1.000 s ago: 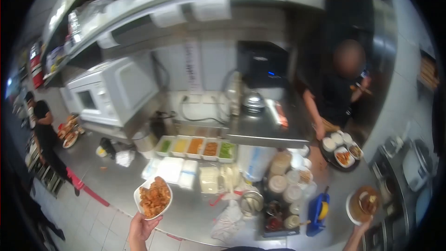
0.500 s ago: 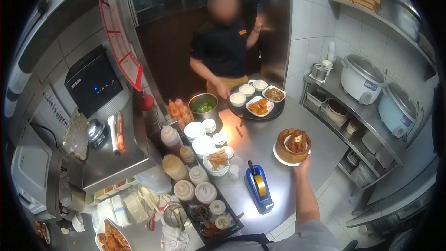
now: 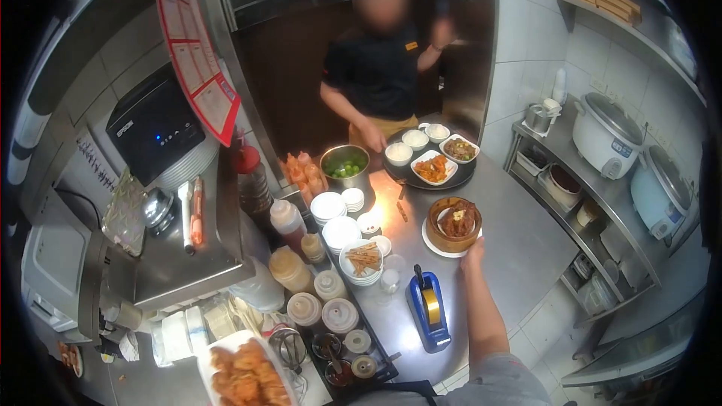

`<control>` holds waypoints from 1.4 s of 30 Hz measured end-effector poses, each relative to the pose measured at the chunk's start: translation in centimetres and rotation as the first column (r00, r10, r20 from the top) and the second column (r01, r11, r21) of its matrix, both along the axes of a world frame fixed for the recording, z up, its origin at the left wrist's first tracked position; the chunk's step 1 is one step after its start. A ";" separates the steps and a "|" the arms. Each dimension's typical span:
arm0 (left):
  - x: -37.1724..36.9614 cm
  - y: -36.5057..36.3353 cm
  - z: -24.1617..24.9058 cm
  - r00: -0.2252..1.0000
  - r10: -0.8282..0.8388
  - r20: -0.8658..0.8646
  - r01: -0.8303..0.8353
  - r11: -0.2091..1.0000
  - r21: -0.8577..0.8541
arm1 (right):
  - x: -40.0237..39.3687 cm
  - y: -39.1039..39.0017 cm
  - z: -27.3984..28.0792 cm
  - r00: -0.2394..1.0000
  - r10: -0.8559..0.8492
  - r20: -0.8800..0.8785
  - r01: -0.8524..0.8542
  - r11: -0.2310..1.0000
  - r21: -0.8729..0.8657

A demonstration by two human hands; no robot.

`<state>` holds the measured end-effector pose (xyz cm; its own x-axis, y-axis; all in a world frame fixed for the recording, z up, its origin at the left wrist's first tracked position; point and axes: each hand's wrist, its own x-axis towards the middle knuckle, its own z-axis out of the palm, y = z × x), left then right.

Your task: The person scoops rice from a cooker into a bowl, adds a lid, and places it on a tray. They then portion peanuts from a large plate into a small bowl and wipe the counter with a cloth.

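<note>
My right hand (image 3: 473,255) grips the edge of a small white plate (image 3: 434,245) with its fingers under the rim. On that plate sits a round bamboo steamer (image 3: 444,238) holding brown meat with a pale garnish. The plate is over the right half of the steel counter, beyond a blue tape dispenser (image 3: 429,319). No part of my left hand shows. At the bottom edge, a white dish of fried chicken (image 3: 248,376) stands close to the camera, its lower end cut off. A black round tray (image 3: 444,180) carries rice bowls and two dishes of food.
A co-worker (image 3: 376,75) stands across the counter, one hand at the tray. Sauce bottles (image 3: 289,267), stacked white dishes (image 3: 342,233) and a metal pot of green vegetables (image 3: 344,180) line the left side. Rice cookers (image 3: 609,143) stand on a right-hand shelf.
My right hand has brought the plate and steamer left and slightly farther over the counter, nearer the tray. The fried chicken dish has come up and right in view. The camera has shifted slightly.
</note>
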<state>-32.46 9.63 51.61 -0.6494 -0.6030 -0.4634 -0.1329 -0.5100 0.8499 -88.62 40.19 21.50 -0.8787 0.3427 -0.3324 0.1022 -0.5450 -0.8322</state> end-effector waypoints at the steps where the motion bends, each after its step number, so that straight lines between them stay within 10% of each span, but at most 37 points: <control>1: -1.2 0.3 -0.1 0.998 -0.053 -0.036 0.055 0.998 0.035 | -1.3 0.2 -1.9 1.000 0.012 0.002 -0.012 0.996 0.084; 4: -4.6 1.1 -1.5 0.972 -0.172 -0.159 0.180 0.983 0.036 | -0.4 1.2 2.3 0.959 0.194 0.205 -0.279 0.757 0.591; 5: -6.0 1.1 -0.6 0.909 -0.417 0.005 0.393 0.852 -0.345 | -1.0 1.4 2.6 0.952 0.236 0.193 -0.289 0.501 0.816; 6: -7.7 1.4 0.1 0.898 -0.400 -0.183 0.420 0.904 0.083 | 0.0 0.2 4.5 0.941 0.337 0.019 -0.227 0.590 0.775; 9: -11.7 2.5 0.9 0.841 -0.507 -0.190 0.526 0.848 0.068 | 6.3 -3.0 17.1 0.682 0.685 -0.257 -0.560 0.714 0.420; 13: -14.8 3.2 0.0 0.752 -0.616 -0.235 0.643 0.764 0.054 | 16.4 -6.2 28.0 0.003 0.926 -0.378 -0.992 0.050 0.116; 16: -15.8 3.6 0.8 0.701 -0.686 -0.192 0.707 0.705 0.060 | 19.7 -8.2 28.8 0.045 0.966 -0.253 -0.995 0.022 -0.093; 20: -16.1 2.7 -1.1 0.662 -0.714 -0.228 0.742 0.668 0.062 | 20.3 -7.5 28.3 0.228 0.973 0.018 -0.972 0.227 0.060; 26: -18.5 2.3 -3.5 0.611 -0.745 -0.267 0.742 0.657 -0.134 | 19.3 -4.4 22.3 0.510 0.804 -0.304 -0.852 0.522 -0.048; 30: -17.2 1.3 -1.4 0.606 -0.732 -0.312 0.731 0.667 -0.144 | 16.8 1.5 22.2 0.784 0.618 -0.067 -0.619 0.766 -0.177; 35: -13.4 -0.7 -1.3 0.568 -0.791 -0.225 0.771 0.608 -0.189 | 11.4 8.6 17.1 0.932 0.276 -0.234 -0.298 0.952 -0.066; 42: -8.6 -3.6 -1.2 0.714 -0.671 -0.200 0.650 0.741 -0.169 | 2.1 15.9 4.1 0.747 0.044 -0.664 0.051 0.991 0.123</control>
